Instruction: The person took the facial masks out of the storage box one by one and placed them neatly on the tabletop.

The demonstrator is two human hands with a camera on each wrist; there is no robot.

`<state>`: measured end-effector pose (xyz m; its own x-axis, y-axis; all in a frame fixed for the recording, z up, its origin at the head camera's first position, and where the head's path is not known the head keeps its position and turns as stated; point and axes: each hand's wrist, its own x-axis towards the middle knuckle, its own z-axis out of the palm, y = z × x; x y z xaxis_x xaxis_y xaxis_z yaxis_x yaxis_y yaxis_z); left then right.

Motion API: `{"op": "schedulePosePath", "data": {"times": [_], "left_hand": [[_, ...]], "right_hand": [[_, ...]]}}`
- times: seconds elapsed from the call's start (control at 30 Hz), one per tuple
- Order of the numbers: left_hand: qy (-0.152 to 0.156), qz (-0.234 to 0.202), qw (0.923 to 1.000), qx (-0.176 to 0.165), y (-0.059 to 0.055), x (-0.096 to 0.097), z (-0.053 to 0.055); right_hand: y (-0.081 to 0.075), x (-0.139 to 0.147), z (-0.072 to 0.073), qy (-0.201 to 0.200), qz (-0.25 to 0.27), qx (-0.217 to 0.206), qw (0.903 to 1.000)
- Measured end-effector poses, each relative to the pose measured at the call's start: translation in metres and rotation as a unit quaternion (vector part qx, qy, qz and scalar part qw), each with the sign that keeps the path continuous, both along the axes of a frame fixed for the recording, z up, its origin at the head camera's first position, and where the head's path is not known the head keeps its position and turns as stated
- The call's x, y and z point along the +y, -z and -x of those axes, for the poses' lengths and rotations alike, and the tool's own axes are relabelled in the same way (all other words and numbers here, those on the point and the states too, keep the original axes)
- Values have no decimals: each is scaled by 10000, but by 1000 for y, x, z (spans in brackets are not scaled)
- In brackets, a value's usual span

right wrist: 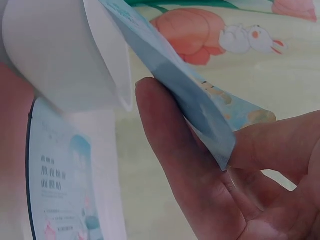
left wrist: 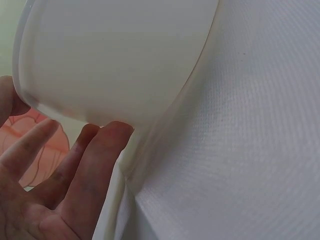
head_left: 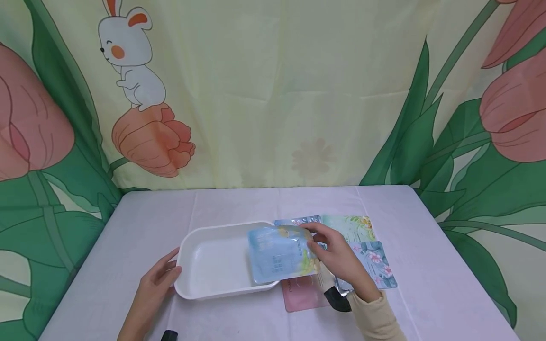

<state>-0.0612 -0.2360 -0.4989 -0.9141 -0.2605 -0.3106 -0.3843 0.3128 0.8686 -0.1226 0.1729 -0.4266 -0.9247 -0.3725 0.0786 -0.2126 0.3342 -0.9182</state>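
Observation:
A white tray (head_left: 213,260) lies on the table with its left end in my left hand (head_left: 159,279). The left wrist view shows that hand's fingertips (left wrist: 117,131) against the tray's outer wall and the thumb at its rim. My right hand (head_left: 337,251) pinches a light blue sheet mask packet (head_left: 279,255) by its right edge, holding it above the right end of the tray. Seen from the right wrist, the blue packet (right wrist: 185,95) is tilted between thumb and fingers. The visible part of the tray's inside holds nothing.
Right of the tray, partly under my right arm, lie several more packets: a green one (head_left: 347,226), a blue floral one (head_left: 377,265), a pink one (head_left: 300,296) and a blue one (head_left: 298,220) behind. A printed curtain (head_left: 273,94) hangs behind the table.

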Motion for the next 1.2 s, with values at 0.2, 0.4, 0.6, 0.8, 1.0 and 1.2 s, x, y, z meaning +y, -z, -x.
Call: {"op": "schedulePosePath", "data": {"times": [0.2, 0.4, 0.6, 0.8, 1.0, 1.2], "left_hand": [[3, -17, 10000, -42, 0, 0, 1], [-8, 25, 10000, -44, 0, 0, 2], [46, 37, 9999, 97, -1, 1, 7], [17, 93, 9999, 117, 0, 0, 7], [20, 34, 10000, 75, -1, -1, 3], [-1, -15, 10000, 19, 0, -1, 2]], "right_hand": [[-1, 14, -1, 100, -67, -21, 9999], [-3, 24, -1, 98, -78, 182, 9998], [-7, 40, -5, 372, -118, 287, 9988], [-11, 56, -6, 485, -284, 253, 9981], [-11, 70, -9, 622, -484, 167, 9968], [-13, 83, -13, 650, -613, 159, 9959]]}}
